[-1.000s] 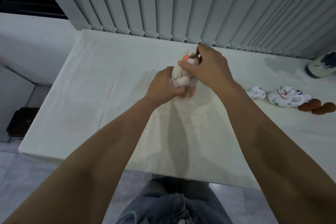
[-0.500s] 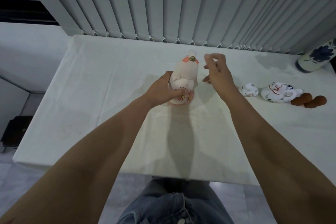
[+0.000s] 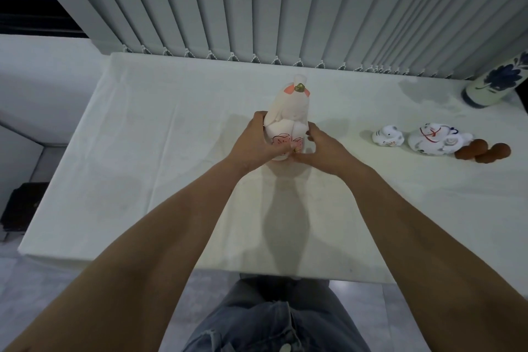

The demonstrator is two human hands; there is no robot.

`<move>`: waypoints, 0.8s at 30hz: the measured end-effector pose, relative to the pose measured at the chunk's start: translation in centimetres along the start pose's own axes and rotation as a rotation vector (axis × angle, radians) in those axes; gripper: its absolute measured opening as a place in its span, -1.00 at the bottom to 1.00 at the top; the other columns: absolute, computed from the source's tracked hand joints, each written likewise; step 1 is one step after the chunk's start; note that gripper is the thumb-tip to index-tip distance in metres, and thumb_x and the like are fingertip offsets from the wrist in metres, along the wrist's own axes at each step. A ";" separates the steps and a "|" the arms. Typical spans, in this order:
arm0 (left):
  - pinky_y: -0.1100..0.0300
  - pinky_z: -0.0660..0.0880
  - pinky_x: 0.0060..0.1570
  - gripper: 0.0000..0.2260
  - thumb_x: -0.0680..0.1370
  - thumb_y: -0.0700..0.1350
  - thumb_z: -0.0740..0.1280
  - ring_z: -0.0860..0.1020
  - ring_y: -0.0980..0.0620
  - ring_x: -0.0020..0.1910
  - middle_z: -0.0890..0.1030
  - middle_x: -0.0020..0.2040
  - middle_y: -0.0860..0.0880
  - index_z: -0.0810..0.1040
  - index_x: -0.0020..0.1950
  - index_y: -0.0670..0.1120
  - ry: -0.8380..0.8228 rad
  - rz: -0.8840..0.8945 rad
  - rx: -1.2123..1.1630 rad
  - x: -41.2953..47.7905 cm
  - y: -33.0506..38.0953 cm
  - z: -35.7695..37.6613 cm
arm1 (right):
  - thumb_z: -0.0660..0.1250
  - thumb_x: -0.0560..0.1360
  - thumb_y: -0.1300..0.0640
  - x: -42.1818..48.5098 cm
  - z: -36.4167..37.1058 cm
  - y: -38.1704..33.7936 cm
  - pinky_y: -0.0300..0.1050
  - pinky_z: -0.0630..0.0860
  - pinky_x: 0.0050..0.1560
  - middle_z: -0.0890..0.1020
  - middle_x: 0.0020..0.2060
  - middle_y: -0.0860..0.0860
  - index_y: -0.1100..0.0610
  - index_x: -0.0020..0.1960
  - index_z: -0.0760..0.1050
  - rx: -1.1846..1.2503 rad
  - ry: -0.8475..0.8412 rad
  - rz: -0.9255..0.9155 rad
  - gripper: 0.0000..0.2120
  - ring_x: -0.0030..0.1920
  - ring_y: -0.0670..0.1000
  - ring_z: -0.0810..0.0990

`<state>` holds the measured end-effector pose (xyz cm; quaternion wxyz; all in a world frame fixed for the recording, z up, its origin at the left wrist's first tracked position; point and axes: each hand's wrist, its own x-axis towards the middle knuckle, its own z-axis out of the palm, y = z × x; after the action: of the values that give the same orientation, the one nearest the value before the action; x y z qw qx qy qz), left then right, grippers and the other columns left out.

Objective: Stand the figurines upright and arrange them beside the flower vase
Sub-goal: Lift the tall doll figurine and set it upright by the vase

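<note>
Tall white-and-pink ceramic figurine (image 3: pixel 287 120) stood upright mid-table on the white cloth (image 3: pixel 160 151), its base clasped by left hand (image 3: pixel 254 143) and right hand (image 3: pixel 321 148). Small white figurines (image 3: pixel 387 136) lay toppled to the right, near the blue-flowered vase (image 3: pixel 491 84).
</note>
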<state>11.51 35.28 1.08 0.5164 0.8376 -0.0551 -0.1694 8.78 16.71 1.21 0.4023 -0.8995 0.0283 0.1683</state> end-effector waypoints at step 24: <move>0.03 0.56 0.21 -0.31 0.29 0.10 0.55 0.53 0.05 0.20 0.56 0.25 0.09 0.41 0.37 0.13 -0.168 0.053 -0.088 7.9 7.3 9.9 | 0.53 0.35 -0.03 -0.8 -9.1 7.4 -0.25 0.47 -0.10 0.58 0.15 -0.08 0.05 0.31 0.33 0.126 0.290 0.110 -0.37 0.10 -0.08 0.55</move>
<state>16.12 21.43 1.70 0.5505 0.7952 -0.1127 -0.2277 9.16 5.00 1.86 0.4400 -0.8843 0.1456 0.0561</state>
